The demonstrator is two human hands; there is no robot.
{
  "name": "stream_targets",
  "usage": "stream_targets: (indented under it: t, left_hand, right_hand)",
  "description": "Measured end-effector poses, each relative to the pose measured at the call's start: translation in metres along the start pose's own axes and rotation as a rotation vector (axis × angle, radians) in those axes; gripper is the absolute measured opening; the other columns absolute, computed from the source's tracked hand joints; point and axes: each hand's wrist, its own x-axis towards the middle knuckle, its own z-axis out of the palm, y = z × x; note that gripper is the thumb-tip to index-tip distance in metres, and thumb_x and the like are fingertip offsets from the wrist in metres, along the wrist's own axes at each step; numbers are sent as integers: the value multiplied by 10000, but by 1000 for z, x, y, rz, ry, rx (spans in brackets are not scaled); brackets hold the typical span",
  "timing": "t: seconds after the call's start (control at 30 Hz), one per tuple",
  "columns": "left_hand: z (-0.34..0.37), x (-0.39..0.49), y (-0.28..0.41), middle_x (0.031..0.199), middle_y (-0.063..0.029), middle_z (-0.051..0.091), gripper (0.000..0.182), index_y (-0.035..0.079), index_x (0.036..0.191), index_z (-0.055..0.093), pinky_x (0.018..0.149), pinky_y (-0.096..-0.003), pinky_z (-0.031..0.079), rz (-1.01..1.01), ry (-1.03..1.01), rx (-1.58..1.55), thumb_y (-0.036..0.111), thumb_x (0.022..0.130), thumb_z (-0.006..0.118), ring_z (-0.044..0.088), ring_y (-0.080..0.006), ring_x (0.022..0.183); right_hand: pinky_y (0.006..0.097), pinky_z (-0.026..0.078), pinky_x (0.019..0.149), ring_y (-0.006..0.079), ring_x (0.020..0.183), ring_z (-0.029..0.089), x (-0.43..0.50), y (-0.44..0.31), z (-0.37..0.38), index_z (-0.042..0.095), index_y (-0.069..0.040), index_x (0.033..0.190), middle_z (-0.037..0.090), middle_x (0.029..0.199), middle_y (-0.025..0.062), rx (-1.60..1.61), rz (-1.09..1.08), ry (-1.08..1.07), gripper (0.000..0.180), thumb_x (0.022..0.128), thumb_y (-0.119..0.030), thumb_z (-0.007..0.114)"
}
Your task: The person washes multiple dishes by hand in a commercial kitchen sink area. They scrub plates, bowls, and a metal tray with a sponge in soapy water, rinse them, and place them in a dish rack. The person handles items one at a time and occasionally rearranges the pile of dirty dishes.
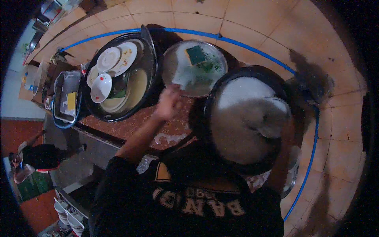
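My left hand, blurred, hovers by the near rim of a round metal tray. Nothing shows in its grip, and its fingers look apart. On the wet tray lies a green-and-yellow scouring sponge among bits of green residue. To the right stands a big dark basin of cloudy water with white foam at the far side. My right arm reaches along this basin's right side. The right hand is dim and smeared near a pale, blurred shape; whether it grips that is unclear.
A second dark basin holds murky water, stacked soiled plates and a white bowl. Left of it, a rectangular pan contains a yellow sponge. A blue hose runs along the tiled wall. Another person is at far left.
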Motion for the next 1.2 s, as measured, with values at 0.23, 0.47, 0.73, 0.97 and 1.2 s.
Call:
stream_targets:
  t: [0.23, 0.47, 0.73, 0.97, 1.2]
  left_hand:
    - [-115, -84, -71, 1104, -150, 499, 247, 79, 1001, 543, 855, -447, 388, -361, 218, 682, 174, 773, 533, 468, -335, 1034]
    - [-116, -104, -84, 1101, -129, 511, 277, 86, 990, 542, 846, -437, 398, -529, 215, 676, 254, 770, 525, 477, -327, 1027]
    - [-123, -103, -81, 1066, -136, 525, 280, 68, 1000, 543, 834, -430, 403, -473, 215, 584, 259, 797, 512, 489, -337, 989]
    - [-123, -79, -60, 1034, -190, 537, 284, 17, 1033, 544, 844, -420, 392, -379, 243, -15, 213, 832, 499, 496, -361, 983]
    - [-91, -30, 31, 1100, -80, 518, 433, 118, 1111, 518, 908, -411, 342, 510, -3, 126, 146, 690, 619, 457, -250, 1074]
  right_hand:
    - [381, 428, 818, 311, 973, 527, 22, 15, -34, 465, -29, 1174, 534, 1106, 165, -383, -475, 365, 414, 819, -241, 494]
    - [390, 407, 879, 341, 988, 530, 44, -18, 80, 437, -5, 1195, 516, 1122, 204, 62, -154, 62, 416, 825, -192, 475]
    - [385, 432, 724, 284, 823, 552, -55, -134, 113, 443, 1, 1136, 544, 981, 158, 625, -32, -283, 409, 812, -238, 517]
    - [350, 475, 517, 202, 642, 572, -99, -141, 56, 421, -24, 1112, 564, 812, 109, 942, 216, -239, 390, 802, -232, 537]
    - [377, 493, 634, 248, 832, 560, -129, -258, -1, 401, -62, 1140, 540, 956, 132, 853, -562, -177, 411, 776, -173, 554]
